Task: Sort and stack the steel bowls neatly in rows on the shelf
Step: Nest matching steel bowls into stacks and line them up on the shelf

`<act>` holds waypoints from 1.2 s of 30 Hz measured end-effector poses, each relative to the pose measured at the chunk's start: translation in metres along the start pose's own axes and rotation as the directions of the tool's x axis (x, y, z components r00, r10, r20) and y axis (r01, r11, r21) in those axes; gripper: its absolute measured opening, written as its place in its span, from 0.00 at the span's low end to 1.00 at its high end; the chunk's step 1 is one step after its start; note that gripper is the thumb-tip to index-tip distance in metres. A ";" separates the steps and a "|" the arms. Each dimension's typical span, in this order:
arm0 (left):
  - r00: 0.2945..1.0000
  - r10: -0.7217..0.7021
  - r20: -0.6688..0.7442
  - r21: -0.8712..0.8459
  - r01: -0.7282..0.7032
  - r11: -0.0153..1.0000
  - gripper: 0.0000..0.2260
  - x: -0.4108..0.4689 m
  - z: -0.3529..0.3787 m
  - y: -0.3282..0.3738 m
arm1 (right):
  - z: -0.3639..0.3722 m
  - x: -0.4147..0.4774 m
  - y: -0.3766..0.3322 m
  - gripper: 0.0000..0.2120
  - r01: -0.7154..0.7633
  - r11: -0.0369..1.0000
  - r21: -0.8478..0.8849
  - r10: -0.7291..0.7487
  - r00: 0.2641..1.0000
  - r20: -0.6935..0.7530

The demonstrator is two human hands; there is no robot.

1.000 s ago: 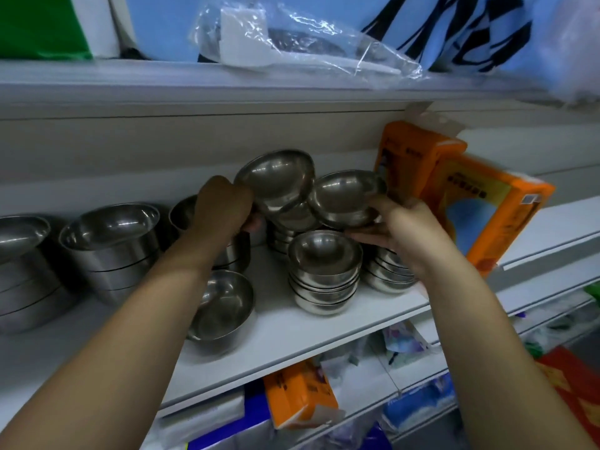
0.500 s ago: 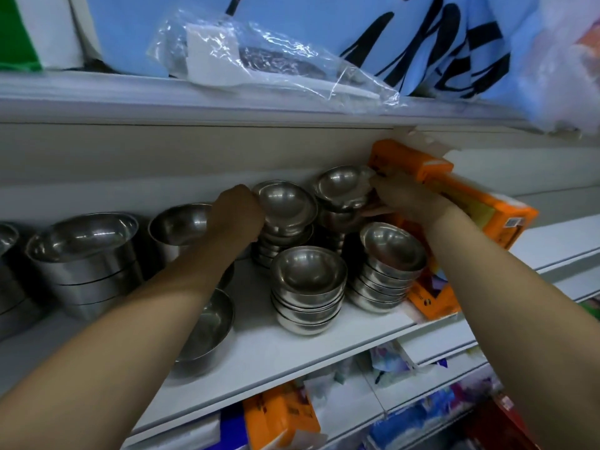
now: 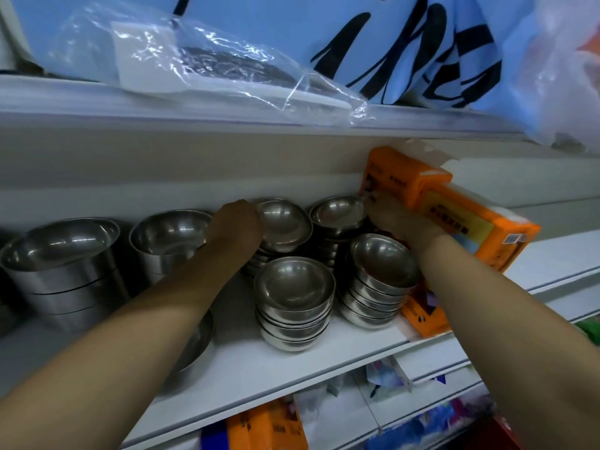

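Small steel bowls stand in four stacks on the white shelf [image 3: 324,358]. My left hand [image 3: 235,227] grips the left rim of a small bowl [image 3: 284,222] that sits on top of the back left stack. My right hand [image 3: 397,219] holds the right rim of another small bowl [image 3: 337,211] on top of the back right stack. In front of them are two more stacks, a middle one [image 3: 293,290] and a right one [image 3: 383,267] that leans a little. My fingertips are hidden behind the bowls.
Larger steel bowls are stacked at the left [image 3: 61,251] and behind my left arm [image 3: 168,232]. A single bowl [image 3: 199,339] lies under my left forearm. Orange boxes [image 3: 461,232] crowd the right stacks. The upper shelf [image 3: 194,115] hangs low overhead with a plastic bag on it.
Both hands have lowered their small bowls from the air onto the two back stacks and reached deeper into the shelf. The view has moved closer and to the right.
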State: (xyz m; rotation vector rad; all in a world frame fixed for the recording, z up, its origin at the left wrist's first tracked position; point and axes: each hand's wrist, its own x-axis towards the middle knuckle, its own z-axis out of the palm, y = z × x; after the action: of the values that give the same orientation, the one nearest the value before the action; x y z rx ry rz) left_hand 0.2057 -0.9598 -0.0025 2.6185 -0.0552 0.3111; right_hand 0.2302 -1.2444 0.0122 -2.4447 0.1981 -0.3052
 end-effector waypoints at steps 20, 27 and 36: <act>0.998 0.068 0.009 0.170 -0.069 0.983 0.13 -0.007 -0.008 0.004 | -0.001 -0.035 -0.008 0.18 0.205 0.976 -0.068 -0.204 0.979 0.026; 0.961 0.142 -0.237 0.014 -0.142 0.990 0.17 -0.052 -0.033 -0.027 | 0.012 -0.078 -0.051 0.25 0.280 0.952 -0.128 -0.295 0.948 -0.118; 0.928 -0.047 -0.369 -0.248 -0.050 0.967 0.09 -0.119 -0.074 -0.109 | 0.090 -0.211 -0.142 0.12 0.318 0.861 0.398 -0.291 0.948 -0.128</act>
State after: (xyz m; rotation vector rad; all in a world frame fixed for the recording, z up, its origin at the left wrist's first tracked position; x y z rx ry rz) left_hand 0.0843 -0.8308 -0.0185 2.2650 0.0311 0.7468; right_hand 0.0606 -1.0351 -0.0017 -2.0350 -0.2155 -0.5095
